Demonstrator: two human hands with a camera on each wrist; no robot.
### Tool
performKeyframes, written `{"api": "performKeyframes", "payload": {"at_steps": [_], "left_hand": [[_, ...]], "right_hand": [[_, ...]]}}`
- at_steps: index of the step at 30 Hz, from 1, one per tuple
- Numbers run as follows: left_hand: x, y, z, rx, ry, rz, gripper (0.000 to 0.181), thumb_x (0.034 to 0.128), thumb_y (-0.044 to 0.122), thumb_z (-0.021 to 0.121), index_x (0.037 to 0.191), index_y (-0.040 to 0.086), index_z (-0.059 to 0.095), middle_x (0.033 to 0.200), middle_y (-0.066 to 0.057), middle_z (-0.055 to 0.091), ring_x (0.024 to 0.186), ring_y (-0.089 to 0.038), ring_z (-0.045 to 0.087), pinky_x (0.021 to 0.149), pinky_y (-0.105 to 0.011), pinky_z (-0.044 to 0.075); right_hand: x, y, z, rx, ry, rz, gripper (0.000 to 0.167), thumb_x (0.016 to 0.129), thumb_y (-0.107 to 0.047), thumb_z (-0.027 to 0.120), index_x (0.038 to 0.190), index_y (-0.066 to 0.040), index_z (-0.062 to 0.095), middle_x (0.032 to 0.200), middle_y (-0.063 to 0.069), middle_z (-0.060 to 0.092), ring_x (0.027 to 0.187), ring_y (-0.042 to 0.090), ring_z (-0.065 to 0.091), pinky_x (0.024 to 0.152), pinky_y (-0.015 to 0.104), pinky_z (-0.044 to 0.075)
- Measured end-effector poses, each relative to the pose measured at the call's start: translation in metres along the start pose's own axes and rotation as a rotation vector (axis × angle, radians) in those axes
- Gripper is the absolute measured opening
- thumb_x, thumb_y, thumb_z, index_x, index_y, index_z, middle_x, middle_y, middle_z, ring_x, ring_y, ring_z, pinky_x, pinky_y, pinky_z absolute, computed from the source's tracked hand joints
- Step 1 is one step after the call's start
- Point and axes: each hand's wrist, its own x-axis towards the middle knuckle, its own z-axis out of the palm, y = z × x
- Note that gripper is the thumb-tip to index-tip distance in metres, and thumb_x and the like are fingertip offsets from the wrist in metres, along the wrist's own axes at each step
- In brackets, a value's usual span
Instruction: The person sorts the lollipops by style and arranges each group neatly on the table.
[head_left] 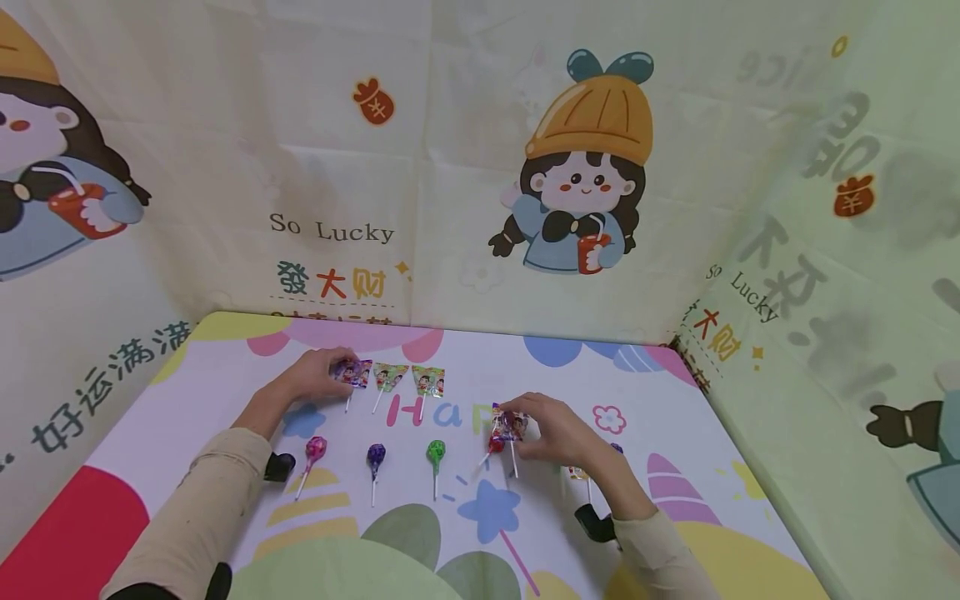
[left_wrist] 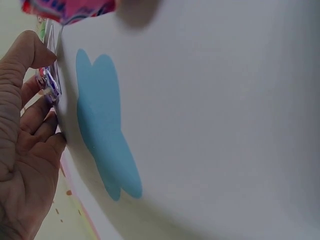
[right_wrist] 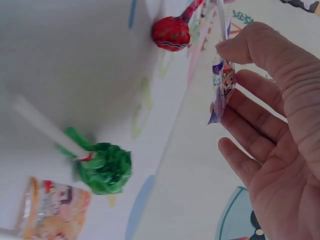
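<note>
At the far left of the table, my left hand (head_left: 318,375) pinches the edge of a flat lollipop in a purple wrapper (head_left: 354,372), whose stick points toward me. Two flat lollipops in green wrappers, one (head_left: 390,377) and another (head_left: 429,381), lie beside it in a row. My right hand (head_left: 555,429) holds another flat purple-wrapped lollipop (head_left: 511,423) between thumb and fingers, stick down. Just behind that one in the head view is a round red lollipop (head_left: 496,445), partly covered; the right wrist view shows the red lollipop (right_wrist: 171,34) apart from the hand.
Nearer me lie round lollipops: pink (head_left: 316,448), purple (head_left: 377,454) and green (head_left: 436,452). An orange-wrapped flat lollipop (head_left: 577,472) is partly hidden by my right forearm. A green round lollipop (right_wrist: 105,167) shows in the right wrist view. Printed cloth walls (head_left: 465,192) enclose the table.
</note>
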Motion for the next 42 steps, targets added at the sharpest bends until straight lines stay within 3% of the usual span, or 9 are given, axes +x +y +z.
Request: {"api": "performKeyframes", "payload": {"at_steps": [19,42], "left_hand": [[-0.002,-0.001,-0.002,0.005,0.002,0.010,0.064,0.0857,0.024,0.081,0.141,0.006,0.055,0.154,-0.029,0.042,0.143,-0.051,0.036,0.116,-0.065,0.030],[-0.002,0.001,-0.003,-0.014,0.002,-0.013,0.067,0.0862,0.022,0.080,0.144,0.005,0.053,0.157,-0.027,0.039,0.145,-0.050,0.033,0.117,-0.064,0.029]], "right_hand": [[0.046,-0.015,-0.005,0.065,-0.061,0.054,0.059,0.085,-0.017,0.082,0.140,-0.013,0.062,0.137,0.004,0.064,0.127,0.024,0.058,0.106,0.047,0.050],[0.092,0.000,0.018,0.090,-0.080,0.119,0.060,0.084,-0.014,0.083,0.140,-0.014,0.062,0.139,0.006,0.063,0.130,0.026,0.056,0.111,0.048,0.046]]}}
